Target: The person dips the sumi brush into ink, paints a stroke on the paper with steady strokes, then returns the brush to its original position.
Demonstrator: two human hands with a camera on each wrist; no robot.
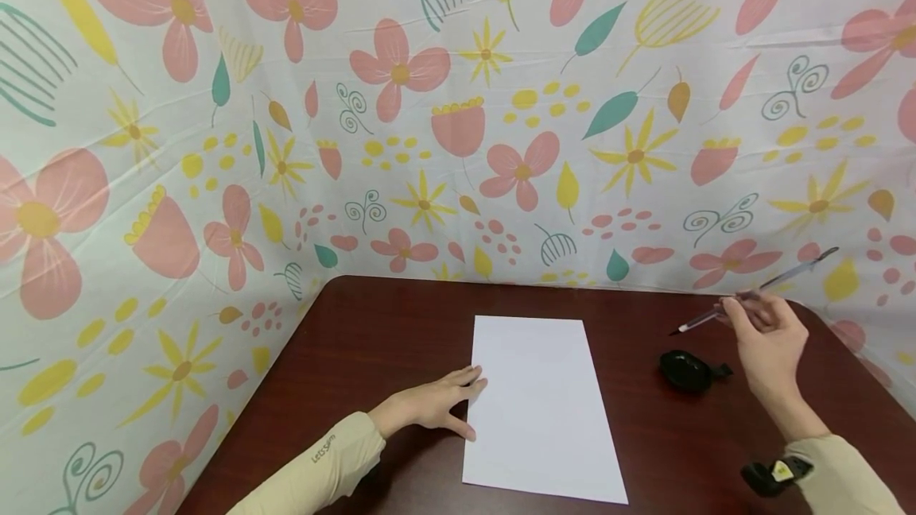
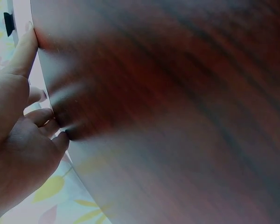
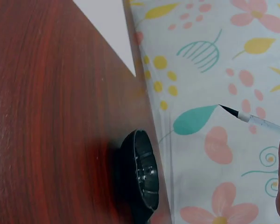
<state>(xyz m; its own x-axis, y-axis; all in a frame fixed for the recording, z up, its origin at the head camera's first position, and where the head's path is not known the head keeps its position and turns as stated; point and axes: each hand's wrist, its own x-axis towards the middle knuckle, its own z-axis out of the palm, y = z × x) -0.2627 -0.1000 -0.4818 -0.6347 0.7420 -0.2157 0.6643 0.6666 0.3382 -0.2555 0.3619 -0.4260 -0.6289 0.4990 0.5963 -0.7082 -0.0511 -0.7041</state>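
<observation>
A blank white sheet of paper (image 1: 540,412) lies on the dark wooden table. Spread fingers of my left hand (image 1: 436,404) rest on its left edge. To the right, my right hand (image 1: 773,344) pinches a brush pen (image 1: 704,319) with a pale barrel, its dark tip pointing down and left above the table. In the right wrist view the black bristle tip of the brush pen (image 3: 266,124) shows clearly, with only a finger at the frame's edge. Below and left of the right hand sits a small black ink dish (image 1: 685,372) with a short handle; the tip is apart from it.
The reddish-brown table (image 1: 386,324) has its back edge against a white cloth (image 1: 429,181) printed with flowers and leaves, which also hangs along the left side. A black device (image 1: 776,475) is strapped at the right wrist.
</observation>
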